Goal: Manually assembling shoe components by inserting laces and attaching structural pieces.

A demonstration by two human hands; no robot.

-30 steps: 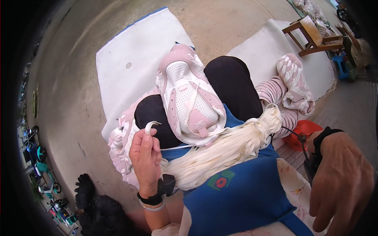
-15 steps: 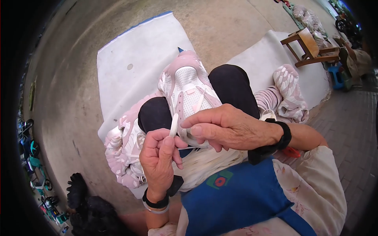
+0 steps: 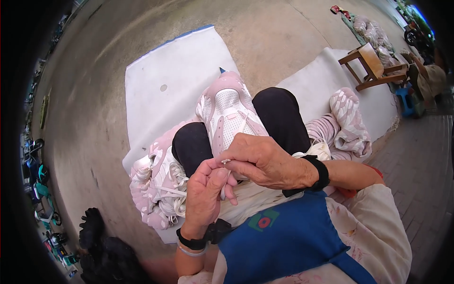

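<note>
A pink and white sneaker (image 3: pixel 227 106) lies between my black-clad knees, with a white lace strand across its tongue. Just at its near end my two hands meet. My left hand (image 3: pixel 206 191) is closed in a pinch on a white shoelace (image 3: pixel 223 190), part of which hangs below the fingers. My right hand (image 3: pixel 265 161) pinches the same lace where the fingertips come together, so only a small bit shows there. Loose white laces (image 3: pixel 253 201) lie in a bundle across my lap, over a blue apron (image 3: pixel 283 236).
More pink and white sneakers are piled on my left (image 3: pixel 151 189) and right (image 3: pixel 349 118). White sheets (image 3: pixel 179 71) cover part of the concrete floor. A wooden stool (image 3: pixel 369 66) stands at the far right, near another person (image 3: pixel 430 80). Parked scooters (image 3: pixel 42 189) line the left rim.
My right hand has moved down and left to my left hand, and its fingers now pinch the lace. The lace end that stood up from my left fingers no longer sticks up.
</note>
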